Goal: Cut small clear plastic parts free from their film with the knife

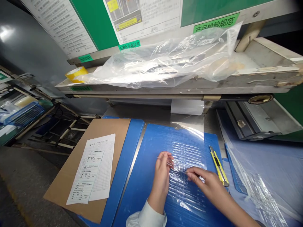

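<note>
A strip of clear plastic film (189, 148) runs down from a roll under the shelf onto a blue corrugated board (153, 138). Rows of small clear parts lie under the film. My left hand (163, 170) pinches a small clear part (170, 163) at the film's left edge. My right hand (205, 181) presses its fingertips on the film just right of that part, holding nothing that I can see.
A yellow utility knife (219, 165) lies on the board to the right of my right hand. To the left, a cardboard sheet (78, 167) carries printed paper forms (94, 168). Above, a shelf holds a clear plastic bag (170, 60) and a yellow tape roll (75, 74).
</note>
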Tool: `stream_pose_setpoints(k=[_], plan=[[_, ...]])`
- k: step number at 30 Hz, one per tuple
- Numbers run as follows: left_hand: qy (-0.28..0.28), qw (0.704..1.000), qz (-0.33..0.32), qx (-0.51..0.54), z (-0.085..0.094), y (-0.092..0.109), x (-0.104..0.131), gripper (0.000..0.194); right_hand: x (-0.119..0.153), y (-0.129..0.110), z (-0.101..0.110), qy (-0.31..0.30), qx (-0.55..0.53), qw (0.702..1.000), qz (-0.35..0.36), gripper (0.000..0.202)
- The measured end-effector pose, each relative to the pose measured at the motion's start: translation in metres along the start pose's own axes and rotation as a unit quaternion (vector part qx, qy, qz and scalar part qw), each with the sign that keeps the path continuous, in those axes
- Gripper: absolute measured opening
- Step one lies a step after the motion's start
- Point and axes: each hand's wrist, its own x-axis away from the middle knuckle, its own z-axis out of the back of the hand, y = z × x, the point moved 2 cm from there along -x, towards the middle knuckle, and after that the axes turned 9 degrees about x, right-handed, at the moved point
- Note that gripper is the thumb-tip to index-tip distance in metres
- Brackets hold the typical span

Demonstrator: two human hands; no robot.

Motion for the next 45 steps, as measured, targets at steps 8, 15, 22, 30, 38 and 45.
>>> stream_pose_setpoints(k=[8, 15, 22, 30, 38, 45], plan=[[-0.117, 0.976, 0.038, -0.181, -0.004, -0.005, 0.007, 0.039, 0.005, -0.001, -0.001, 0.049, 0.038, 0.998, 0.033, 0.019], [-0.162, 0.869, -0.079, -0.461, -0.001, 0.009, 0.000, 0.024, -0.004, 0.014, 0.029, 0.102, 0.080, 0.991, 0.016, 0.031], [-0.174, 0.741, -0.156, -0.629, -0.011, 0.000, -0.010, 0.038, -0.007, 0.026, 0.040, 0.110, 0.176, 0.974, 0.093, 0.027], [-0.196, 0.611, -0.212, -0.737, -0.025, 0.002, -0.025, 0.045, -0.018, 0.048, 0.040, 0.120, 0.286, 0.940, 0.141, 0.027], [-0.185, 0.517, -0.254, -0.797, -0.020, -0.003, -0.032, 0.040, -0.043, 0.100, 0.044, 0.192, 0.345, 0.909, 0.135, 0.025], [-0.194, 0.466, -0.269, -0.820, -0.015, -0.009, -0.031, 0.033, -0.044, 0.112, 0.036, 0.183, 0.369, 0.902, 0.129, 0.017]])
